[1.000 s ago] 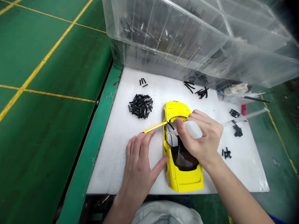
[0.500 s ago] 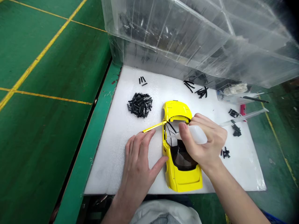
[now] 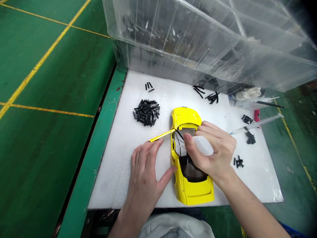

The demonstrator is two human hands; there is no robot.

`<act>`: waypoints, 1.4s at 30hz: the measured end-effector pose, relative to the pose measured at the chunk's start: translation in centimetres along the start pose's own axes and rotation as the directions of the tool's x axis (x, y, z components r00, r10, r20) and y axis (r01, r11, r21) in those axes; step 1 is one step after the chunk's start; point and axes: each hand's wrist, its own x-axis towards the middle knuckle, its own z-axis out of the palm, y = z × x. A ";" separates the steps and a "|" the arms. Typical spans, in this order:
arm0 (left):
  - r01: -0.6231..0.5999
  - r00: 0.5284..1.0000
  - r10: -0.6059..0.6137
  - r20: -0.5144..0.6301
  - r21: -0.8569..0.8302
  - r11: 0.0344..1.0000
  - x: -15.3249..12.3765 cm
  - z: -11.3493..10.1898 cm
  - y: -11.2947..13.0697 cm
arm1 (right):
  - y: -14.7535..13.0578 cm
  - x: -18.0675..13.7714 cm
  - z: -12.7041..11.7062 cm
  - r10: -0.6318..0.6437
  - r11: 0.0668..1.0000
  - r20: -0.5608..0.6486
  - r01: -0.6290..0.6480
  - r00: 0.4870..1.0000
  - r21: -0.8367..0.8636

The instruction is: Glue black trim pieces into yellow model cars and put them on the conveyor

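Note:
A yellow model car (image 3: 190, 188) stands on a white foam sheet (image 3: 128, 132), its left door (image 3: 162, 135) swung open. My left hand (image 3: 146, 172) lies flat on the foam beside the car, fingers stretched out, thumb against the car's side and fingertips by the open door. My right hand (image 3: 213, 153) is wrapped round a small white squeeze bottle (image 3: 203, 145), whose tip points down into the car's cabin.
A heap of small black parts (image 3: 147, 112) lies on the foam left of the car; smaller black clusters (image 3: 210, 96) are scattered at the back and right. A syringe (image 3: 257, 123) lies at right. Clear plastic bins (image 3: 198, 36) overhang the back. Green floor with yellow lines lies left.
My right hand with the bottle has shifted slightly left and down toward the cabin. The left hand has stayed in place.

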 end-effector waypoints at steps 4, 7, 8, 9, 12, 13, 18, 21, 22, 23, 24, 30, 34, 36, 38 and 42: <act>0.006 1.000 -0.006 0.007 0.001 1.000 0.0 -0.1 -0.1 | -0.2 0.1 -0.8 0.026 0.998 -0.055 -0.023 0.998 0.053; 0.004 1.000 -0.004 0.006 0.002 1.000 0.0 -0.1 -0.1 | 0.1 -0.1 -1.7 0.173 0.978 -0.176 -0.148 0.969 0.147; 0.003 1.000 -0.003 0.003 0.003 1.000 -0.1 -0.1 -0.2 | 0.4 -0.2 -2.0 0.255 0.958 -0.207 -0.219 0.944 0.183; 0.001 1.000 -0.001 0.000 0.005 1.000 -0.1 -0.1 -0.2 | 0.8 -0.3 -2.1 0.352 0.926 -0.231 -0.301 0.907 0.229; 0.000 1.000 0.000 0.000 0.011 1.000 -0.1 0.0 -0.4 | 2.3 -0.5 -2.1 0.665 0.712 -0.185 -0.538 0.724 0.452; 0.000 1.000 0.000 -0.001 0.012 1.000 -0.1 0.1 -0.4 | 2.7 -0.5 -1.9 0.744 0.603 -0.118 -0.586 0.657 0.540; 0.001 1.000 -0.001 -0.006 0.016 1.000 0.0 0.1 -0.5 | 3.0 0.6 -1.4 0.742 0.125 0.347 -0.628 0.573 0.768; -0.001 1.000 0.001 -0.017 0.019 1.000 0.0 0.1 -0.5 | 3.2 1.1 -2.0 0.658 -0.062 0.492 -0.610 0.571 0.790; 0.002 1.000 -0.001 -0.020 0.019 1.000 0.0 0.2 -0.5 | 3.5 1.1 -2.3 0.660 -0.092 0.495 -0.592 0.565 0.800; 0.006 1.000 -0.006 -0.020 0.017 1.000 0.0 0.2 -0.5 | 4.0 0.9 -2.7 0.678 -0.090 0.473 -0.574 0.563 0.814; 0.010 1.000 -0.010 -0.018 0.014 1.000 0.0 0.2 -0.5 | 4.7 0.6 -3.1 0.703 -0.046 0.429 -0.565 0.567 0.824; 0.038 0.999 -0.038 -0.004 0.006 0.999 0.1 0.1 -0.5 | 10.0 -1.5 -4.7 0.744 0.571 0.050 -0.672 0.667 0.471; 0.049 0.999 -0.049 0.009 0.007 0.999 0.2 0.0 -0.4 | 12.1 -1.3 -4.2 0.710 0.703 -0.020 -0.711 0.704 -0.040; 0.050 0.999 -0.050 0.007 0.010 0.999 0.2 -0.1 -0.4 | 13.0 -0.9 -3.6 0.708 0.696 -0.033 -0.705 0.706 -0.139; 0.041 0.999 -0.041 0.006 0.015 0.999 0.3 -0.1 -0.3 | 13.9 -0.6 -2.9 0.708 0.694 -0.031 -0.704 0.705 -0.154; 0.006 1.000 -0.007 0.007 0.025 1.000 0.5 -0.1 -0.2 | 14.1 -0.3 -2.5 0.707 0.694 -0.019 -0.698 0.707 -0.180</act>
